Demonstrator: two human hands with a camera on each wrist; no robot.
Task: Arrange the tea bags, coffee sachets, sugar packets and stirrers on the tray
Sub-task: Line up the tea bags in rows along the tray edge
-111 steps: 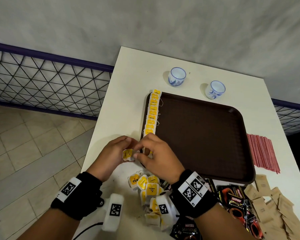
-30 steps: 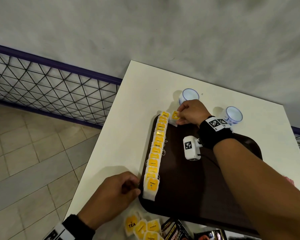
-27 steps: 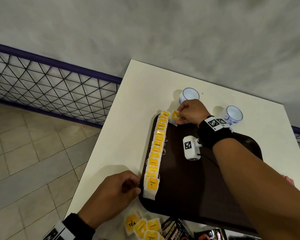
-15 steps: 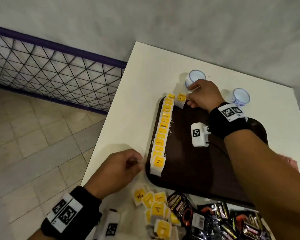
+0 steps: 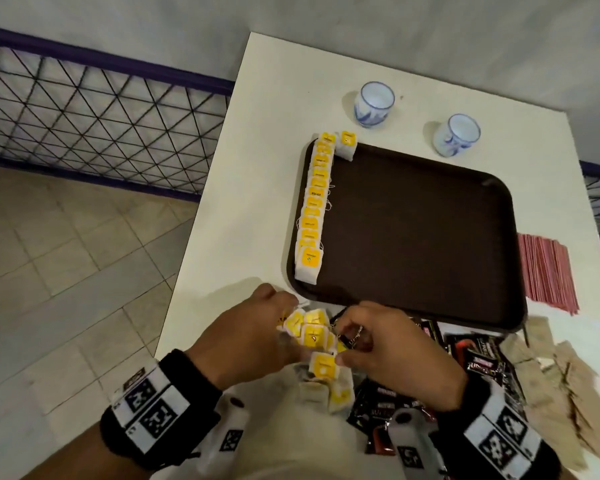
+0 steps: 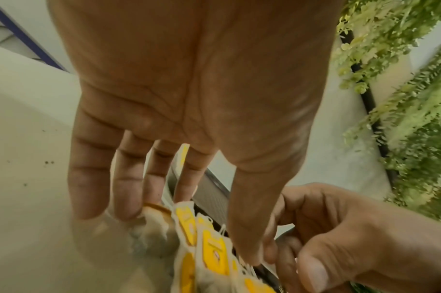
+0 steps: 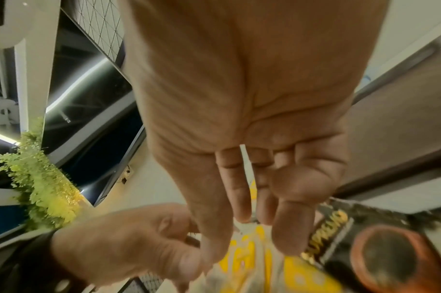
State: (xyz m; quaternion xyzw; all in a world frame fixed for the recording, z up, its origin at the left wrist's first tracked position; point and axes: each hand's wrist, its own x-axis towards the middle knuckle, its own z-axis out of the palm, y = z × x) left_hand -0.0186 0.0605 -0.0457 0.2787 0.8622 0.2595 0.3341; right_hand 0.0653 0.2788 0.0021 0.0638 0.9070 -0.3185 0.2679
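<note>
1. Two hands are in the loose tea bags (image 5: 314, 336) on the table (image 5: 243, 209), just off the near left corner of the tray (image 5: 416, 237). My left hand (image 5: 248, 336) has fingers curled in at the pile's left edge; my right hand (image 5: 392, 351) has thumb and fingers bent toward a bag on its right. I cannot tell whether either has a bag pinched.
2. I judge the bags very light, soft and crushable, with thin strings that may tangle. I'd take one by its paper edge or yellow tag, gently.
3. The pile lies between my hands, under the fingertips.
4. One row (image 5: 314, 206) lines the tray's left edge; a single bag (image 5: 346, 145) leans at the far corner beside it.
5. Sachets (image 5: 478, 355), sugar (image 5: 561, 386) and stirrers (image 5: 546, 271) lie off the tray.
</note>
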